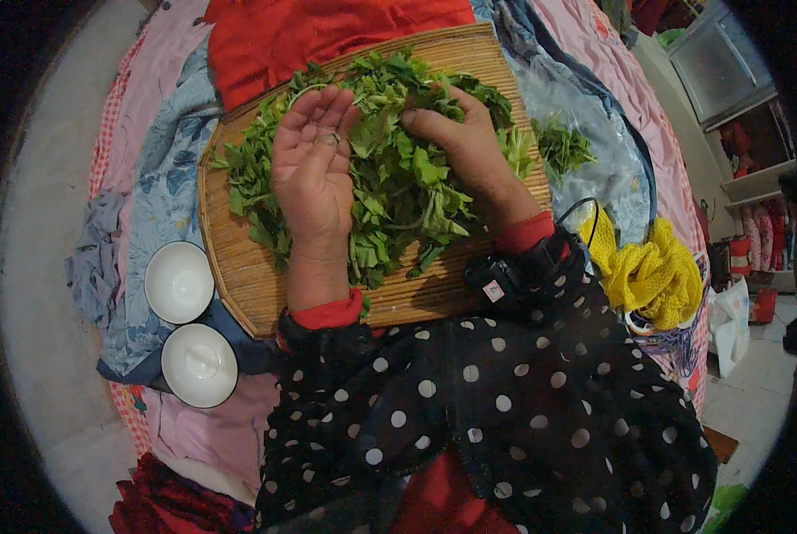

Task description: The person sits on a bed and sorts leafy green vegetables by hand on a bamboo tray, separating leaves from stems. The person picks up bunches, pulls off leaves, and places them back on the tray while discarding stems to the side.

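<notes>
A heap of leafy green vegetables point(391, 180) with pale stems covers much of a flat tray of thin woven canes point(245, 274). Over the left part of the heap, my left hand point(315, 160) is turned palm up, its fingers lightly curled and its thumb lying across the palm. No leaf shows in that palm, though a pale stem curves just behind the fingertips. My right hand point(462, 137) reaches into the upper right of the heap, thumb and fingers closing around some leaves and stems. Its fingertips are partly hidden by the greens.
Two white bowls point(179, 284) stand left of the tray. Right of it, a small bunch of greens point(562, 147) lies on clear plastic point(592, 100), near yellow netting point(658, 270). Red cloth point(338, 30) lies beyond the tray; a black device point(488, 280) sits by my right wrist.
</notes>
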### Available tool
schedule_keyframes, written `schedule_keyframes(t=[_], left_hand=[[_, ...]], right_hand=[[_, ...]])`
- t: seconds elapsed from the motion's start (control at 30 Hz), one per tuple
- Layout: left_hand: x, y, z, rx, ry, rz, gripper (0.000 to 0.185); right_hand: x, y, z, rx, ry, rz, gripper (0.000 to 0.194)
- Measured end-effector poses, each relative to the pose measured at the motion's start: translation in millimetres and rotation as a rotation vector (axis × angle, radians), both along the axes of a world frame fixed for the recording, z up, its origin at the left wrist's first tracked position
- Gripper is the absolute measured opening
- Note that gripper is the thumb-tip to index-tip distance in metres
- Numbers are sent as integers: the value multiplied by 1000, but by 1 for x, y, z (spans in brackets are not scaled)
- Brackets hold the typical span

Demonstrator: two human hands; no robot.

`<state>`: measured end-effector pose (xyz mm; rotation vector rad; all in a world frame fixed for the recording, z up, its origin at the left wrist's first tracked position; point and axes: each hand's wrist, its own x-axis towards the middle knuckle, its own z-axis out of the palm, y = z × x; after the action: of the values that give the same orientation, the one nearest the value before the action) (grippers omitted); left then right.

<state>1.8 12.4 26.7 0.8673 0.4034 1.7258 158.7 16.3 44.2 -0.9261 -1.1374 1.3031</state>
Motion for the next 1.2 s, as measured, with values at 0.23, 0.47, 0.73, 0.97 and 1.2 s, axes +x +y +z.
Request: schedule_keyframes(t=[0.23,0.47,0.73,0.97,1.2], left_hand=[[-8,1,1,-31,14,1,30],[-35,-11,15,-41,510,191,32],[-7,-27,24,98,886,85,70],[18,-23,25,138,950,27,92],[17,-21,13,-215,1166,217,69]], right_hand=[[10,5,0,-55,127,-75,26],[18,8,3,-112,301,-155,29],[13,12,4,-121,419,-130,30],[-2,8,5,11,191,-188,34],[-15,3,9,146,35,147,46]])
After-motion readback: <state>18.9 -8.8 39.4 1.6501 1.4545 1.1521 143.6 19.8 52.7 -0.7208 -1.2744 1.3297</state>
